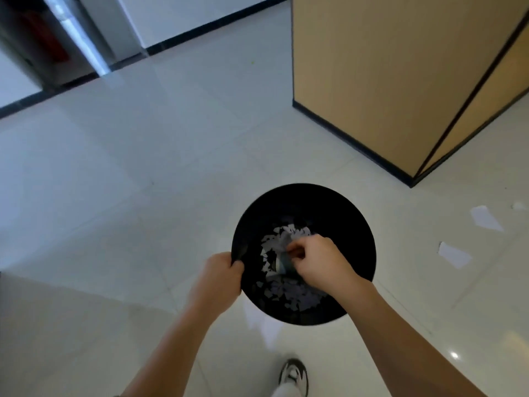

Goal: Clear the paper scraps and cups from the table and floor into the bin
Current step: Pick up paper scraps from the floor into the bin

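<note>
A round black bin (329, 204) hangs above the tiled floor, its inside strewn with several white paper scraps (297, 296). My left hand (220, 273) grips the bin's near-left rim. My right hand (317, 259) is over the bin's mouth, fingers curled round a small grey-blue cup (282, 263) that tilts into the bin. Two larger paper scraps (486, 217) (453, 255) lie on the floor to the right of the bin.
A tan partition (372, 81) with black edging stands at the back right, its corner close behind the bin. A smaller scrap (519, 206) lies at the far right edge. My shoe (293, 375) is below the bin. White wall and black skirting run along the back left.
</note>
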The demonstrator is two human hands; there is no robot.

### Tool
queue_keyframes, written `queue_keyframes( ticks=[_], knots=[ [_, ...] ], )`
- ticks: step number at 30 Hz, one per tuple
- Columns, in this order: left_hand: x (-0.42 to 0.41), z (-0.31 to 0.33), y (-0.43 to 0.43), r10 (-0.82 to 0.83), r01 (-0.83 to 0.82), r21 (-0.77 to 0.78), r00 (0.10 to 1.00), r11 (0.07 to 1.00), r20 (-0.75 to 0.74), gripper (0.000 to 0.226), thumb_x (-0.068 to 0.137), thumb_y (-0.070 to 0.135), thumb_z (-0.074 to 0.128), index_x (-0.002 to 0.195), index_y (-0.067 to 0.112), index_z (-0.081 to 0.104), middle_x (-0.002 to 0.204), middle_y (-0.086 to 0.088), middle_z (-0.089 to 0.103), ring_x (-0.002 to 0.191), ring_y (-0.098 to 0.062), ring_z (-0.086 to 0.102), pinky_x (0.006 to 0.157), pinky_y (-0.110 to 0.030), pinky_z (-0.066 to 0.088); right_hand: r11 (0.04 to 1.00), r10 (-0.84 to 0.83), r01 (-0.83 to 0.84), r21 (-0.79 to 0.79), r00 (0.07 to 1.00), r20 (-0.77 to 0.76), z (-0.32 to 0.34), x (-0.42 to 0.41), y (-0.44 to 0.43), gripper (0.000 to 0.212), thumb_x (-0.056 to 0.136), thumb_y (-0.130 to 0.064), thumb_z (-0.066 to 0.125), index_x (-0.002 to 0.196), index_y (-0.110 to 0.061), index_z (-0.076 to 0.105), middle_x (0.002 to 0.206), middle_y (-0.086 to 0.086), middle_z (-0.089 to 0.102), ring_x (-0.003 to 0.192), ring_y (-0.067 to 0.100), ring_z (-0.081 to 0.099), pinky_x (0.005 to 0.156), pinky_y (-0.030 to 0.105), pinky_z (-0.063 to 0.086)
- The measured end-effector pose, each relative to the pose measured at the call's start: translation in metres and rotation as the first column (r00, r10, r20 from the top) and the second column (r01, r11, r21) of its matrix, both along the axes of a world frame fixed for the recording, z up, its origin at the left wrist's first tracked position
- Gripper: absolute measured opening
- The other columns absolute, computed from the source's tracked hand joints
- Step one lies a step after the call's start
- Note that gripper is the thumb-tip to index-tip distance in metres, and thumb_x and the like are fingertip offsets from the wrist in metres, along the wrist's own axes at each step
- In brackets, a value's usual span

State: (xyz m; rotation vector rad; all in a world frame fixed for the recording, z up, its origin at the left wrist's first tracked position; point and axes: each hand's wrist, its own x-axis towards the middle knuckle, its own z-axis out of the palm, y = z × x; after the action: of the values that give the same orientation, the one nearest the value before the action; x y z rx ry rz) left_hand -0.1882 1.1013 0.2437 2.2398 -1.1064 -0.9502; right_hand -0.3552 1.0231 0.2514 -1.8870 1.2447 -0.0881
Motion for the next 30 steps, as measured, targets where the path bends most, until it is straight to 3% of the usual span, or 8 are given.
queue_keyframes(
  ticks=[8, 12, 15, 21, 26, 30],
  knots=[
    [0.017, -0.019, -0.133, -0.352, 0.351, 0.035, 0.934, 0.936, 0.061, 0.034, 0.086, 0.008, 0.046, 0.052, 0.007, 0.046, 0.05, -0.008, 0.052, 0.051, -0.023, 0.046, 0.055, -0.032, 0.035, 0.939, -0.343, 0.342, 0.037, 0.939, 0.007, -0.012, -0.002, -0.076, 0.031, 0.091, -0.009, 0.05, 0.118, -0.016, 0.062, 0.113, 0.007, 0.065, 0.101, 0.02, 0.061, 0.09, 0.03, 0.051],
    [0.009, -0.032, -0.187, -0.519, 0.517, 0.052, 0.855, 0.854, 0.018, 0.033, 0.088, 0.009, 0.046, 0.056, 0.005, 0.049, 0.05, -0.007, 0.054, 0.05, -0.021, 0.047, 0.055, -0.029, 0.034, 0.844, -0.536, 0.536, 0.032, 0.844, -0.008, -0.024, -0.014, -0.098, 0.03, 0.093, -0.011, 0.048, 0.12, -0.017, 0.061, 0.114, 0.007, 0.065, 0.1, 0.021, 0.062, 0.088, 0.031, 0.052],
    [0.0, -0.048, -0.224, -0.654, 0.653, 0.058, 0.757, 0.755, 0.005, 0.032, 0.089, 0.01, 0.046, 0.059, 0.003, 0.049, 0.052, -0.008, 0.055, 0.05, -0.02, 0.048, 0.053, -0.027, 0.033, 0.727, -0.686, 0.687, 0.021, 0.727, -0.034, -0.032, -0.019, -0.108, 0.029, 0.093, -0.013, 0.048, 0.119, -0.017, 0.061, 0.115, 0.006, 0.065, 0.103, 0.02, 0.061, 0.089, 0.031, 0.051],
    [-0.023, -0.053, -0.272, -0.863, 0.863, 0.022, 0.504, 0.504, -0.018, 0.032, 0.089, 0.01, 0.047, 0.06, -0.001, 0.053, 0.055, -0.013, 0.059, 0.052, -0.021, 0.053, 0.051, -0.028, 0.034, 0.402, -0.914, 0.916, 0.015, 0.402, -0.061, -0.042, -0.011, -0.093, 0.029, 0.093, -0.015, 0.051, 0.12, -0.015, 0.061, 0.112, 0.006, 0.067, 0.101, 0.02, 0.062, 0.088, 0.031, 0.052],
    [-0.04, -0.054, -0.275, -0.962, 0.962, -0.008, 0.274, 0.274, 0.013, 0.032, 0.089, 0.009, 0.047, 0.061, -0.005, 0.057, 0.054, -0.011, 0.059, 0.051, -0.021, 0.052, 0.049, -0.028, 0.033, 0.133, -0.99, 0.991, -0.009, 0.133, -0.036, -0.054, 0.006, -0.059, 0.028, 0.093, -0.014, 0.05, 0.117, -0.016, 0.063, 0.109, 0.006, 0.068, 0.098, 0.02, 0.063, 0.081, 0.021, 0.048],
    [-0.052, -0.075, -0.262, -0.984, 0.984, 0.009, 0.178, 0.178, -0.023, 0.032, 0.088, 0.009, 0.046, 0.058, -0.001, 0.054, 0.051, -0.008, 0.057, 0.048, -0.019, 0.047, 0.048, -0.028, 0.03, 0.0, -0.999, 1.0, 0.009, 0.0, -0.039, -0.076, 0.02, -0.026, 0.029, 0.094, -0.015, 0.049, 0.12, -0.017, 0.061, 0.107, 0.007, 0.069, 0.094, 0.021, 0.064, 0.08, 0.022, 0.048]
  ],
)
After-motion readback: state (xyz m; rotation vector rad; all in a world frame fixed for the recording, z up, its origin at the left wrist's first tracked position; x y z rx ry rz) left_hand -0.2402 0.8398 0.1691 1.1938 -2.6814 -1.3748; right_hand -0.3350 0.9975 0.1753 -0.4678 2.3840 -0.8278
